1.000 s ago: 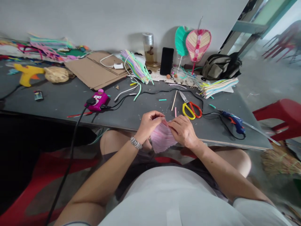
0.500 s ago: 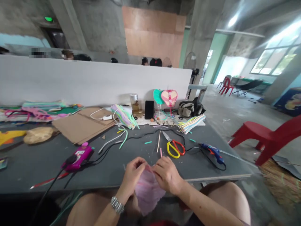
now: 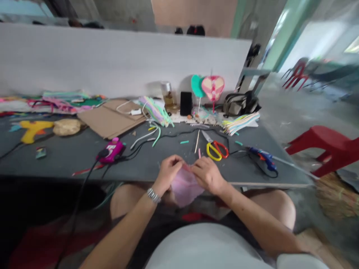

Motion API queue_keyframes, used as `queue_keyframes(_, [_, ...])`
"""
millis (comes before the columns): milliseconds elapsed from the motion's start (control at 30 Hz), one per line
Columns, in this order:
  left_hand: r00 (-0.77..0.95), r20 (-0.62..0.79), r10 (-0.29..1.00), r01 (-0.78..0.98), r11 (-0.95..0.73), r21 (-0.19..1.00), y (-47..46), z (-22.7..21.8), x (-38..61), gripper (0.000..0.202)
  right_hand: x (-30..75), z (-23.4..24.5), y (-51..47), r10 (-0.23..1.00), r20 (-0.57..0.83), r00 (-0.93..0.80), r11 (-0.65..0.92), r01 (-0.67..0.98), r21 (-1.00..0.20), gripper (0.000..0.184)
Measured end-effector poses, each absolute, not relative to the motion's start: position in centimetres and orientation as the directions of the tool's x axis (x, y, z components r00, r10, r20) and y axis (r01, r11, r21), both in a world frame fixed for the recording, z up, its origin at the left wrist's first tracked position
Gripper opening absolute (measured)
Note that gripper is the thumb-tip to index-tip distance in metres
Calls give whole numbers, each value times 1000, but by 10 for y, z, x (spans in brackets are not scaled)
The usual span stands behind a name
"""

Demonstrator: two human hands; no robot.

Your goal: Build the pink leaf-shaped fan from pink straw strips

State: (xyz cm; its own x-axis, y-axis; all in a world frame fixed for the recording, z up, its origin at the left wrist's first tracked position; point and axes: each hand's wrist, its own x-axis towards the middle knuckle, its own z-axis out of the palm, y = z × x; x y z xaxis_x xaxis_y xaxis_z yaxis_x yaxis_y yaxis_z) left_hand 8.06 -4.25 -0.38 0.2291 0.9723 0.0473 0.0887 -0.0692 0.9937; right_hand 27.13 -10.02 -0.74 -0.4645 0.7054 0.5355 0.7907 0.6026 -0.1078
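Note:
A thin pink-lilac piece with a wavy lower edge [image 3: 186, 188] hangs at the table's front edge. My left hand [image 3: 170, 170] is closed on its upper left side, thumb against fingertips. My right hand [image 3: 206, 172] pinches the upper right side, close to the left. A darker pink strip shows along the top between them; the fingers hide its ends. Just beyond my right hand lie scissors [image 3: 214, 150] with one yellow and one red handle, a short pink stick [image 3: 199, 153] and a thin wooden stick [image 3: 197, 142].
A blue glue gun [image 3: 263, 157] lies at right, its cord crossing the table. A magenta device [image 3: 112, 151], a yellow glue gun [image 3: 32, 130] and cardboard [image 3: 112, 121] are at left. Pastel fuzzy stems [image 3: 157, 111], a phone [image 3: 186, 104] and a heart-shaped fan [image 3: 213, 87] stand or lie behind.
The view has tilted down and shifted left, so the table sits higher and my torso shows. Both hands keep hold of the pink-lilac piece, their pose almost the same.

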Motion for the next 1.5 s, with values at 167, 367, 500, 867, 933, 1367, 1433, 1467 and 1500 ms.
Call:
queue_keyframes(167, [218,-7,976,92,-13,996,-42,-5,80,21,274,-11,-98,711,547,-442,611,774,-168,23])
queue_keyframes(367, [201,81,976,49,-93,994,-45,-2,76,24,270,-11,-99,710,553,-435,604,781,-161,24])
queue_keyframes(500, [206,35,978,55,-47,997,-45,-5,77,14,270,-9,-99,721,537,-438,602,780,-172,25])
queue_keyframes(867, [242,34,970,89,-57,994,-46,-1,78,8,266,-13,-98,751,604,-266,547,763,-343,27])
queue_keyframes(933, [248,47,968,114,-77,990,-46,0,78,7,265,-13,-97,762,617,-195,528,738,-420,27])
queue_keyframes(1367, [219,48,975,59,-62,996,-45,-7,75,7,265,-8,-104,726,594,-346,611,720,-327,30])
queue_keyframes(1433, [215,50,975,60,-64,996,-44,-8,74,6,265,-9,-103,727,579,-369,607,739,-293,30])
queue_keyframes(1467, [213,50,976,62,-64,996,-44,-8,74,6,265,-9,-103,722,578,-379,609,745,-272,30])
queue_keyframes(1500, [209,49,977,65,-64,996,-44,-8,74,6,265,-9,-103,715,581,-388,611,751,-250,29])
